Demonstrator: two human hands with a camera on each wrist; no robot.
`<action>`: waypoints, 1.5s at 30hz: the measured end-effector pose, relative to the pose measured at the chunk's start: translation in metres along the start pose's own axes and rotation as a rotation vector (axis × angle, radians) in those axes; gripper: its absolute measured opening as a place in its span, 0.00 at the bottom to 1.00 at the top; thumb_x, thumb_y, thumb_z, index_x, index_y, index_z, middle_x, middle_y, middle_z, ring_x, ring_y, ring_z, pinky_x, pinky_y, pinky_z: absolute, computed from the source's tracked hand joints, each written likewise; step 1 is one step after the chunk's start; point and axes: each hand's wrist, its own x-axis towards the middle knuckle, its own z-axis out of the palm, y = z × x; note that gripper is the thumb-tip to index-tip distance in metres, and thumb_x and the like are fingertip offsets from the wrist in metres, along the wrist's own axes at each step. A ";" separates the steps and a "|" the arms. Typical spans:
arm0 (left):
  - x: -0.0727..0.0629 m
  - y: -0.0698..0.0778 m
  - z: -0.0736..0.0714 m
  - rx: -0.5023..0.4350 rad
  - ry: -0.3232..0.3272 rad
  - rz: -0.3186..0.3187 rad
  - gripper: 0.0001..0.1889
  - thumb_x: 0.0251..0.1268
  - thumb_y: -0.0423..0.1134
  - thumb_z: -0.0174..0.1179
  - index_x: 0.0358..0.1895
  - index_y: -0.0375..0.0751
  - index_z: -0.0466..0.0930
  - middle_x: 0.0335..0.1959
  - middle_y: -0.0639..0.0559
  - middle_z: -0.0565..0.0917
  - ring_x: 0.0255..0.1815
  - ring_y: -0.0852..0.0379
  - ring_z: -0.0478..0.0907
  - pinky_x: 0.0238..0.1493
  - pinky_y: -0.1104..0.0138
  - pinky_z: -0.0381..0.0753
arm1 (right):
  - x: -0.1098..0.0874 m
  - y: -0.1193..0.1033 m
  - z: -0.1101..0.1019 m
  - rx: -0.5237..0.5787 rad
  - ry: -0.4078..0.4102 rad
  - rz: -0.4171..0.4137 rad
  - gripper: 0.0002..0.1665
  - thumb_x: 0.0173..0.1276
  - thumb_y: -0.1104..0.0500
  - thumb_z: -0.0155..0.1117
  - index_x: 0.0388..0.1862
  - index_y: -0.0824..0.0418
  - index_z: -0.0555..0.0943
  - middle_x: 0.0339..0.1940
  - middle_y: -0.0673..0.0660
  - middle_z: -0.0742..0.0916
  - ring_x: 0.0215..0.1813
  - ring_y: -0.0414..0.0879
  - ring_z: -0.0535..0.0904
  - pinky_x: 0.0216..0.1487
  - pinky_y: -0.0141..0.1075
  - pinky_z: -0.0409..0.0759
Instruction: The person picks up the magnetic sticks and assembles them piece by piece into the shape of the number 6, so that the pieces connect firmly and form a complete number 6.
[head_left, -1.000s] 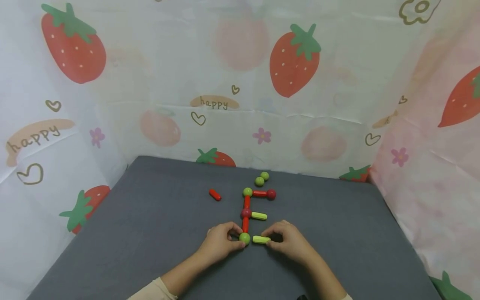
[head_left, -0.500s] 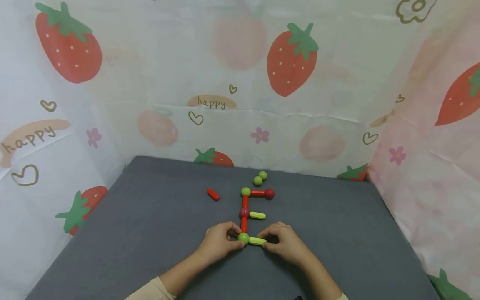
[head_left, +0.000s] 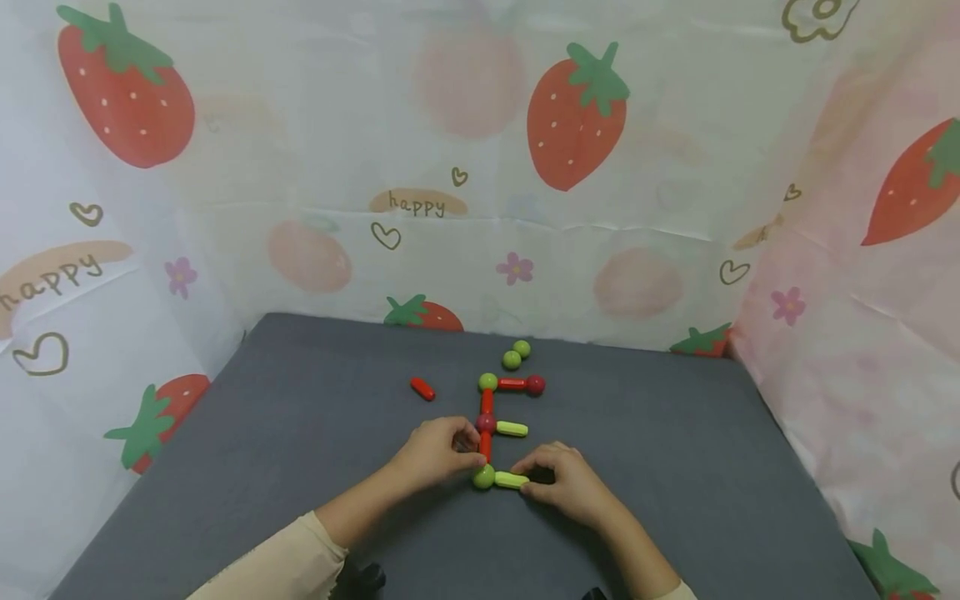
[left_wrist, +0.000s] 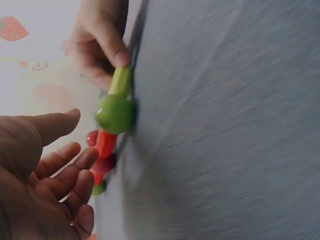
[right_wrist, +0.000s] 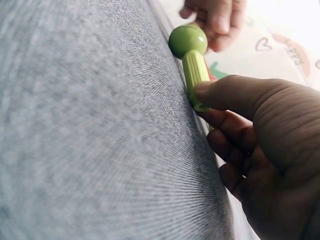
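Gray tbl: yel stick btwn R fingers, touching grn ball.

On the table, the near ball lies between left hand and right hand, a rod joining it to the right. Beyond both stretches the chain; loose rod beyond the left, two balls farthest.

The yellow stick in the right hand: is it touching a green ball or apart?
Touching: the yellow stick meets the green ball with no visible gap in both wrist views.
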 end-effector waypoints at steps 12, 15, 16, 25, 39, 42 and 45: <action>0.061 0.003 -0.011 0.142 0.035 0.094 0.18 0.57 0.51 0.70 0.49 0.52 0.85 0.43 0.59 0.86 0.45 0.57 0.70 0.52 0.56 0.69 | 0.003 0.001 -0.002 0.032 -0.002 -0.007 0.14 0.60 0.51 0.73 0.44 0.34 0.85 0.40 0.33 0.85 0.50 0.38 0.76 0.60 0.48 0.64; 0.072 -0.002 -0.005 0.188 0.025 0.107 0.20 0.57 0.53 0.69 0.52 0.54 0.84 0.44 0.59 0.86 0.45 0.57 0.70 0.53 0.56 0.69 | 0.002 0.001 -0.002 0.034 -0.005 -0.006 0.14 0.60 0.51 0.72 0.44 0.34 0.85 0.40 0.33 0.85 0.51 0.38 0.76 0.60 0.48 0.64; 0.074 -0.003 -0.003 0.207 0.023 0.113 0.20 0.57 0.54 0.69 0.52 0.55 0.84 0.43 0.60 0.86 0.44 0.57 0.70 0.52 0.57 0.69 | 0.002 0.001 -0.002 0.035 -0.007 -0.006 0.14 0.60 0.51 0.72 0.44 0.34 0.85 0.41 0.33 0.85 0.51 0.38 0.76 0.60 0.48 0.64; 0.082 -0.009 0.017 0.307 0.019 0.139 0.15 0.55 0.56 0.70 0.46 0.61 0.86 0.36 0.66 0.84 0.38 0.60 0.66 0.45 0.62 0.63 | 0.001 0.000 -0.002 0.023 0.001 -0.017 0.13 0.60 0.51 0.72 0.44 0.36 0.85 0.41 0.32 0.85 0.52 0.38 0.76 0.61 0.48 0.64; 0.085 -0.006 0.024 0.349 -0.013 0.162 0.13 0.51 0.56 0.72 0.42 0.65 0.87 0.37 0.68 0.85 0.39 0.59 0.67 0.44 0.63 0.61 | -0.002 0.000 -0.002 0.035 0.014 -0.016 0.14 0.59 0.53 0.73 0.44 0.38 0.86 0.42 0.33 0.85 0.53 0.38 0.75 0.61 0.47 0.63; 0.085 -0.007 0.024 0.317 -0.016 0.169 0.12 0.52 0.55 0.72 0.41 0.66 0.88 0.36 0.69 0.86 0.40 0.60 0.67 0.44 0.62 0.60 | -0.002 0.000 -0.003 0.048 0.002 -0.014 0.14 0.60 0.53 0.72 0.45 0.39 0.86 0.42 0.34 0.85 0.53 0.39 0.75 0.61 0.48 0.63; 0.086 -0.008 0.024 0.284 -0.020 0.173 0.10 0.53 0.54 0.72 0.40 0.67 0.88 0.36 0.70 0.86 0.41 0.60 0.68 0.45 0.62 0.60 | -0.002 0.000 -0.004 0.062 -0.007 -0.011 0.14 0.60 0.53 0.72 0.45 0.40 0.86 0.43 0.35 0.86 0.53 0.39 0.76 0.61 0.48 0.62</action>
